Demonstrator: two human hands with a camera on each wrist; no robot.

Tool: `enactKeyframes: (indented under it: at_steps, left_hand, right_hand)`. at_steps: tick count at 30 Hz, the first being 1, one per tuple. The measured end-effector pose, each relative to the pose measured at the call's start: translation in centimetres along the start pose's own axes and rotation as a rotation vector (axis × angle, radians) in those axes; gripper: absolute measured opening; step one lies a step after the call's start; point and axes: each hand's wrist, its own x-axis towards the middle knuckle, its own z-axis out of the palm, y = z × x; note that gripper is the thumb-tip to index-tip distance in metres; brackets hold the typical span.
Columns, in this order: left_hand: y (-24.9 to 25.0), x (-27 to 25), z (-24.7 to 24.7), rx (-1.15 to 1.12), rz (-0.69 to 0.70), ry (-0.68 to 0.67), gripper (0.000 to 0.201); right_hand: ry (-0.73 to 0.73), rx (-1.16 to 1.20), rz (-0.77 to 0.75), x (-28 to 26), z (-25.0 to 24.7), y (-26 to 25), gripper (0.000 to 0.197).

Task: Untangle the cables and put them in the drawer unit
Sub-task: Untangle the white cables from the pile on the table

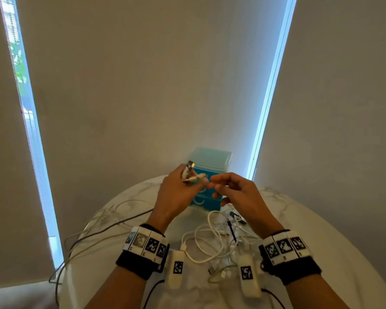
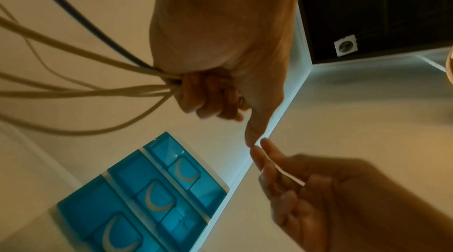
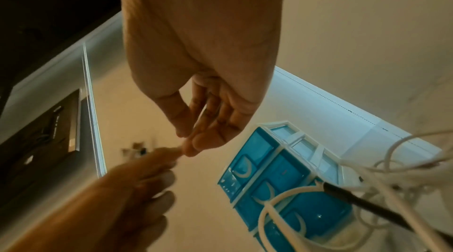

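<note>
The left hand (image 1: 178,192) is raised above the desk (image 1: 321,230), its fingers curled round a gathered bunch of cable ends (image 1: 193,175); several white plugs and one metal plug stick up out of the fist. From the left wrist view, pale strands and one dark strand run out of that fist and trail away. The right hand (image 1: 236,192) holds nothing that can be seen; its fingers are loosely bent, and the fingertips (image 3: 188,149) meet the left thumb tip. The remaining tangle (image 1: 218,241) of white cords, with a dark one among them, lies on the desk under the wrists. The blue drawer unit (image 1: 207,166) stands just behind the hands, with all its drawers apparently closed.

The step in hand seems to be picking one plug out of the bunch. It would go best if the right hand pinches a single plug and draws it out slowly, while the left hand loosens only enough to let that strand slide. Pulling hard could tighten loops in the pile below.
</note>
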Motion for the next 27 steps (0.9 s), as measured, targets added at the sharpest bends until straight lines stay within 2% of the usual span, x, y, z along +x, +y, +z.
enactKeyframes:
  at_steps: [4, 6, 8, 12, 15, 18, 20, 24, 27]
  left_hand:
    - [-1.0, 0.0, 1.3, 0.165, -0.048, -0.305, 0.023]
    - [-1.3, -0.2, 1.5, 0.14, -0.049, -0.407, 0.023]
    - [-1.4, -0.4, 1.9, 0.12, -0.027, -0.466, 0.033]
    - [-1.4, -0.7, 2.8, 0.181, 0.025, -0.458, 0.025]
    - [-1.4, -0.8, 3.1, 0.174, 0.039, -0.451, 0.024]
    - [-1.7, -0.7, 3.2, 0.176, 0.053, -0.464, 0.022]
    - [-1.7, -0.8, 3.3, 0.158, 0.064, -0.479, 0.023]
    - [-1.3, -0.9, 3.6, 0.137, 0.071, -0.475, 0.032]
    - [-1.3, -0.9, 3.6, 0.154, 0.088, -0.439, 0.033]
  right_hand:
    - [0.108, -0.047, -0.068, -1.1, 0.2, 0.9, 0.027]
    - [0.112, -0.092, -0.132, -1.5, 0.1, 1.4, 0.027]
    - [0.075, -0.122, -0.187, -1.9, 0.4, 1.9, 0.024]
    - [0.177, -0.123, -0.178, -2.4, 0.6, 2.7, 0.02]
    - [0.187, -0.092, -0.152, -2.9, 0.0, 2.4, 0.019]
    - [0.154, -0.045, -0.124, -3.6, -0.3, 2.3, 0.028]
    - [0.154, -0.091, -0.131, -3.7, 0.0, 2.7, 0.035]
    - [0.275, -0.165, -0.159, -3.5, 0.4, 3.0, 0.029]
    - [0.238, -0.172, -0.181, -3.6, 0.4, 3.0, 0.03]
